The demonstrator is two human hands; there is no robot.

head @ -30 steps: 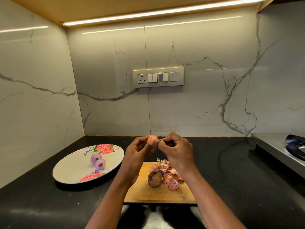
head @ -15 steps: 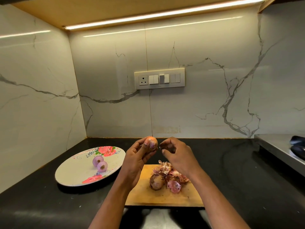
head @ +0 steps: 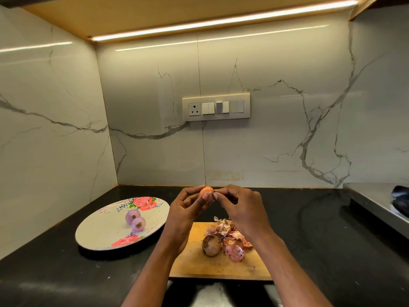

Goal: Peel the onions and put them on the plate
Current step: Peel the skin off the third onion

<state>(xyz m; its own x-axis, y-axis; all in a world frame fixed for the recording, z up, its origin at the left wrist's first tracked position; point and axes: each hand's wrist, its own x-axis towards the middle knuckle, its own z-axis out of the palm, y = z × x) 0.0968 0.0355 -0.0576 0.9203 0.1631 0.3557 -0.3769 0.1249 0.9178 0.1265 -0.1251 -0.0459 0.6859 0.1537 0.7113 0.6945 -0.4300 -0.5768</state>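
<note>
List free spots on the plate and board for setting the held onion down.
Plate: bare across its near-left part, bordered by the rim and the two peeled onions near centre. Cutting board: a bare strip along its near edge, in front of the unpeeled onion; the far-right part is crowded with peels. Both hands, left hand and right hand, hang over the board's far edge.

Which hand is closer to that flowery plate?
Left. The left hand is just right of the plate, holding an onion; the right hand is farther right.

Orange-skinned onion (head: 206, 191) held aloft, two peeled onions (head: 135, 220) – on floral plate (head: 99, 235)
</note>
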